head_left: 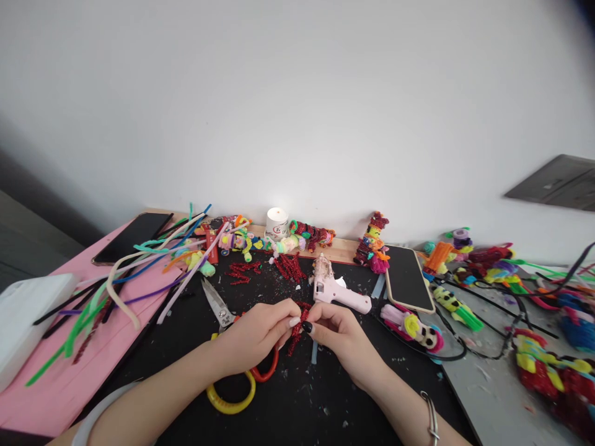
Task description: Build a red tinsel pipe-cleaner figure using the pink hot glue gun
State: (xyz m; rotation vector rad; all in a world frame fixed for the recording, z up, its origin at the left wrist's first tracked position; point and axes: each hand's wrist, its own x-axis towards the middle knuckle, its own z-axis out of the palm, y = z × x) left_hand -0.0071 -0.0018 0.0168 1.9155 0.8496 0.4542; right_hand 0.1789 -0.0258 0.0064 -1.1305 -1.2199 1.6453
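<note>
My left hand (260, 331) and my right hand (344, 341) meet over the black mat (297, 415). Each pinches a glittery red pipe cleaner piece (295, 341) between thumb and fingers; the fingers partly cover it, and ends stick out above and below. Under my left wrist lies a pair of scissors (232, 406) with yellow and red handles, blades pointing up and left. A pink glue gun (344, 294) lies just beyond my right hand. Cut red tinsel pieces (289, 267) are scattered beyond the fingers, with another bunch of red pieces (244, 271) to the left.
Loose pipe cleaners (134, 291) spread over a pink surface (41, 409) on the left, near a dark phone (132, 237) and a white box (32, 322). A paper cup (277, 224) stands by the wall. Right lie another phone (409, 279), black cables (493, 356) and several pipe-cleaner figures (458, 306).
</note>
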